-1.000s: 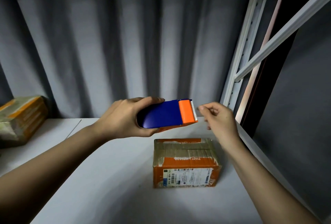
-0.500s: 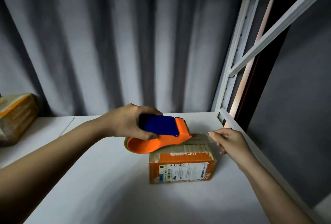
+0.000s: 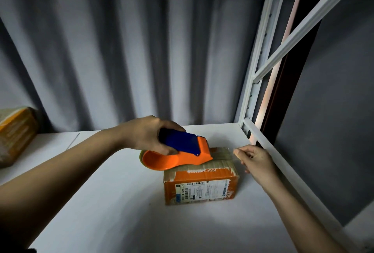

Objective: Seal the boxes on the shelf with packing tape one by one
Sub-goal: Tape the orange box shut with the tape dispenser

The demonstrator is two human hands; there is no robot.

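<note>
Box: an orange box point(image 3: 200, 184) sits on the white shelf point(image 3: 113, 202), near the right side rail. Its label faces the person.
Which way the box lies: its long side runs left to right. Its top is flat and faces up. Old tape already covers much of the top.
Tape tool: a blue and orange tape dispenser point(image 3: 180, 152) rests on the top of the box, at the back left part. Its orange nose points right, along the long side of the box.
Left hand: the left hand point(image 3: 148, 134) is wrapped tight around the blue handle of the tape tool.
Right hand: the right hand point(image 3: 253, 158) is just past the right end of the box, fingers pinched together. It seems to pinch the loose end of clear tape, but the tape is too thin to see well.
Step now: I think a strip of tape is being started across the top of this box.
Next move: the loose end likely needs to be pressed down on the right end of the box. Then the tool needs a straight pull to the left, kept low so the tape lies flat.
Other box: another box point(image 3: 15, 134) waits far off at the left end of the shelf.
Behind: a grey curtain point(image 3: 121, 50) hangs at the back.
</note>
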